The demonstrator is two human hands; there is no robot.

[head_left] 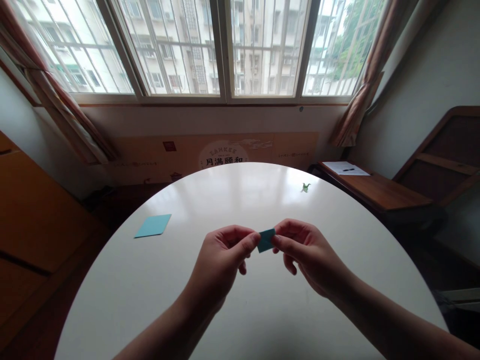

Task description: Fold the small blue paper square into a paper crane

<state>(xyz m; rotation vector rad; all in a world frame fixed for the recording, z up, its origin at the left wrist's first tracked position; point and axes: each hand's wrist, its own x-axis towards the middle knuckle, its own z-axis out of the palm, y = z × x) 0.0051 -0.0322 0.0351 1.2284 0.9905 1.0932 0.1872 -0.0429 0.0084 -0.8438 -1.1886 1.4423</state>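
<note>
A small folded piece of teal paper is held up above the white table between my two hands. My left hand pinches its left edge between thumb and index finger. On the opposite edge, the thumb and index finger of my right hand grip it, with the other fingers loosely curled below. Flat on the table to the left lies a teal square of paper, apart from my hands. Toward the far right of the table stands a little green folded paper figure.
The round white table fills the foreground. Beyond its right edge is a wooden armrest or bench bearing a white sheet and a dark pen. An orange printed box stands behind the table, under the barred window.
</note>
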